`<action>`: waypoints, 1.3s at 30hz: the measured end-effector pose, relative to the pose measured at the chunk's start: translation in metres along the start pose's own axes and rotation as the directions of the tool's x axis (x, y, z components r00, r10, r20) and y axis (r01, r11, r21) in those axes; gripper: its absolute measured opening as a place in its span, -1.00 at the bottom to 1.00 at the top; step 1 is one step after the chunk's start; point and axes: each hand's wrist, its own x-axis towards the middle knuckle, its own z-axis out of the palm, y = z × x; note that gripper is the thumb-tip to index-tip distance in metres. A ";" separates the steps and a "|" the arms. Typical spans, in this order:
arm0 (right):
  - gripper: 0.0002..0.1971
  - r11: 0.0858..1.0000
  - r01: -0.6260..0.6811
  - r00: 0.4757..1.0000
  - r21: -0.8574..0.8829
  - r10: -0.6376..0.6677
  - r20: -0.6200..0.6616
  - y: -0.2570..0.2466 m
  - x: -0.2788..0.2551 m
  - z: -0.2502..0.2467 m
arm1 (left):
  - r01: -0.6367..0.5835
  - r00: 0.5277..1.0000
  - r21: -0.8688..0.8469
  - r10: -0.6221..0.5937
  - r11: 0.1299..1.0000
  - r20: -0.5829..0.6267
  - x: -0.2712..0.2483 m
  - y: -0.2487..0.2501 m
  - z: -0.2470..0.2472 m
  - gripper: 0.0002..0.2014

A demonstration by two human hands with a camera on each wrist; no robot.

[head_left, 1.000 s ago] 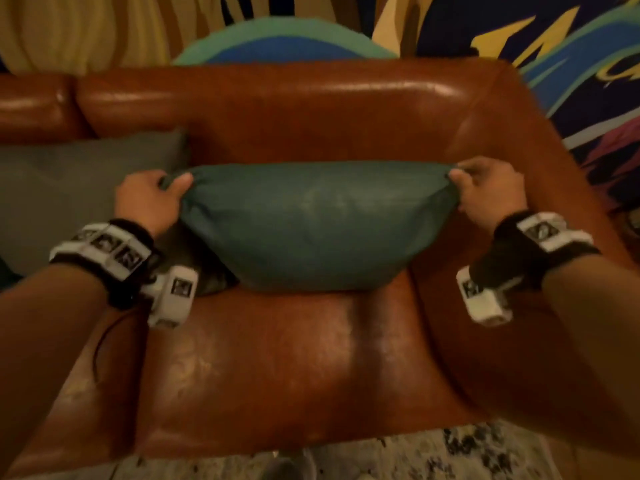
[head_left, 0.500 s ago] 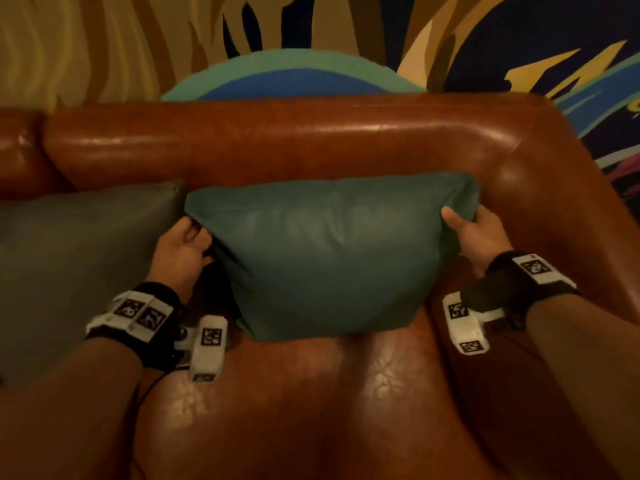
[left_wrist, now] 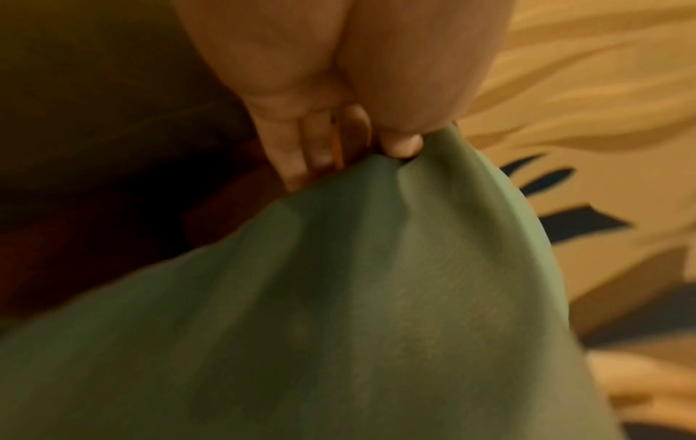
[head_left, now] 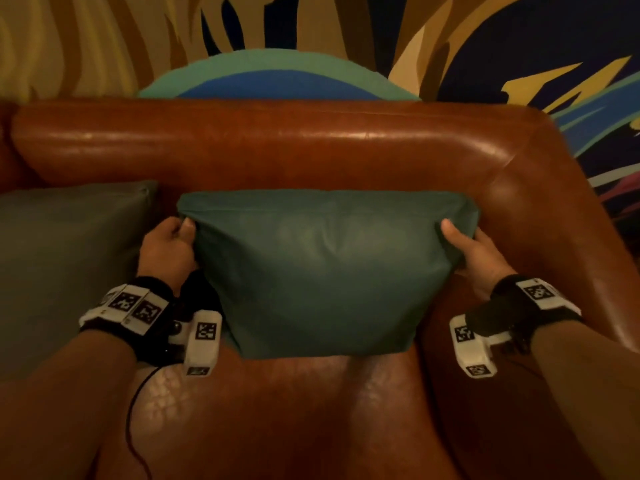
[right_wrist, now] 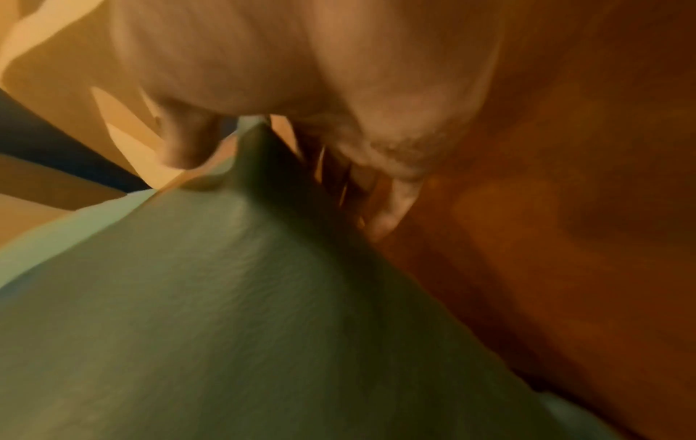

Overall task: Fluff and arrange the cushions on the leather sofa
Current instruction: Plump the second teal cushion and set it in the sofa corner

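A teal green cushion [head_left: 322,271] stands upright on the brown leather sofa [head_left: 311,147], leaning near the backrest in the right corner seat. My left hand [head_left: 169,247] pinches its upper left corner, thumb on the front and fingers behind [left_wrist: 376,146]. My right hand [head_left: 474,251] grips its upper right side, thumb on the front face and fingers behind the fabric [right_wrist: 263,154]. A grey cushion [head_left: 65,258] rests against the backrest just left of the teal cushion. The teal cushion [left_wrist: 339,312] fills the lower part of both wrist views [right_wrist: 226,312].
The sofa's right armrest [head_left: 561,237] rises close beside my right hand. The front of the seat [head_left: 311,410] lies bare below the cushion. A painted wall with a blue-green arch [head_left: 277,77] stands behind the backrest.
Both hands have lifted the teal cushion from lying low and wide on the seat to standing upright against the backrest. The view has come closer to the sofa.
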 end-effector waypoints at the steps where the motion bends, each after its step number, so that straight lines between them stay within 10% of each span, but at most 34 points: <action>1: 0.02 1.000 0.025 0.998 -0.011 -0.025 0.056 0.003 0.001 -0.002 | -0.014 1.000 -0.013 0.014 1.000 -0.014 -0.006 0.004 0.002 -0.63; 6: -0.19 0.989 0.132 0.991 -0.061 -0.130 0.041 0.002 0.007 -0.006 | -0.031 0.998 -0.099 0.025 0.995 -0.059 -0.016 0.019 0.015 -0.73; 11: 0.01 0.990 0.133 0.988 0.053 -0.137 0.077 0.022 -0.008 -0.014 | 0.091 0.995 -0.505 -0.058 0.858 0.080 -0.055 -0.011 0.026 -0.63; 15: 0.08 0.972 0.154 0.984 -0.176 -0.134 0.121 0.053 -0.012 -0.005 | 0.071 0.966 -0.236 -0.008 0.969 0.257 -0.079 -0.042 0.046 -0.15; 20: -0.12 0.915 0.114 0.979 -0.387 -0.169 -0.111 0.048 -0.001 0.007 | 0.019 0.987 0.267 0.024 0.964 -0.157 -0.064 -0.019 0.049 -0.66; 24: -0.25 0.912 0.116 0.933 -0.393 -0.236 -0.272 0.025 -0.029 0.001 | 0.021 0.988 0.508 0.061 0.861 -0.145 -0.080 0.006 0.028 -0.64; 27: -0.63 0.845 0.371 0.833 -0.386 -0.486 -0.264 0.001 -0.065 -0.005 | -0.219 0.974 0.438 0.219 0.872 0.050 -0.106 0.034 0.008 -0.75; 29: -0.90 0.834 0.454 0.889 -0.315 -0.397 0.231 -0.013 -0.082 0.024 | -0.256 0.870 0.172 0.149 0.951 0.470 -0.123 0.063 0.026 -0.84; 31: -0.83 0.831 0.330 0.724 -0.447 0.082 0.685 -0.025 -0.079 0.071 | -0.268 0.563 0.228 -0.040 0.936 0.826 -0.125 0.088 0.062 -0.87; 33: -0.81 0.736 0.232 0.575 -0.636 0.423 0.700 -0.037 -0.057 0.101 | -0.317 0.419 0.387 -0.238 0.866 0.876 -0.102 0.093 0.089 -0.84; 34: -0.83 0.741 0.170 0.576 -0.650 0.461 0.675 -0.043 -0.040 0.102 | -0.287 0.433 0.444 -0.299 0.849 0.850 -0.085 0.094 0.091 -0.82; 39: -0.84 0.924 -0.150 0.902 -0.351 0.273 0.334 -0.075 -0.007 0.032 | 0.110 0.829 0.289 -0.248 0.951 0.501 -0.038 0.083 0.033 -0.83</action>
